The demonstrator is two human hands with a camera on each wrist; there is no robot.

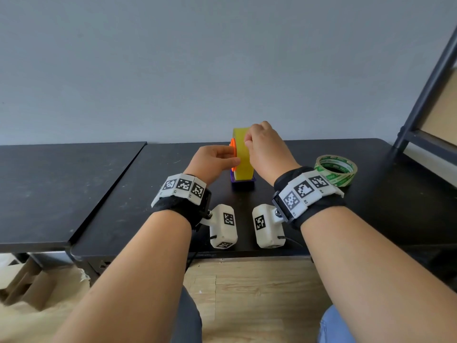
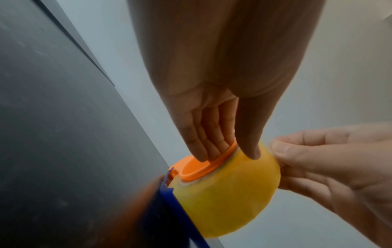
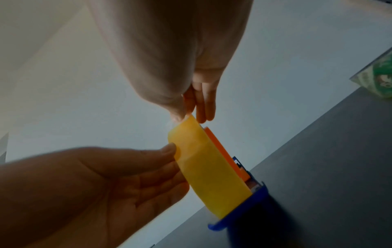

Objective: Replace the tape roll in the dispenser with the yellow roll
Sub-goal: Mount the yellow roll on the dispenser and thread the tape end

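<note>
The yellow roll [image 1: 243, 154] stands upright in the blue dispenser [image 1: 243, 182] on the black table, with an orange hub [image 1: 233, 154] in its core. My left hand [image 1: 232, 158] holds it from the left. In the left wrist view its fingers [image 2: 201, 151] lie on the orange hub [image 2: 203, 169] and its thumb presses the yellow roll [image 2: 229, 193]. My right hand [image 1: 247, 141] pinches the roll's top edge. The right wrist view shows the right hand [image 3: 188, 117] with thumb and fingers meeting at the top of the yellow roll [image 3: 207, 167], above the blue dispenser [image 3: 237, 214].
A green-and-white tape roll [image 1: 335, 169] lies flat on the table [image 1: 148, 194] to the right of my right wrist. A second black tabletop [image 1: 49, 189] adjoins on the left. A dark shelf frame [image 1: 425, 95] rises at the far right. Cardboard lies on the floor below left.
</note>
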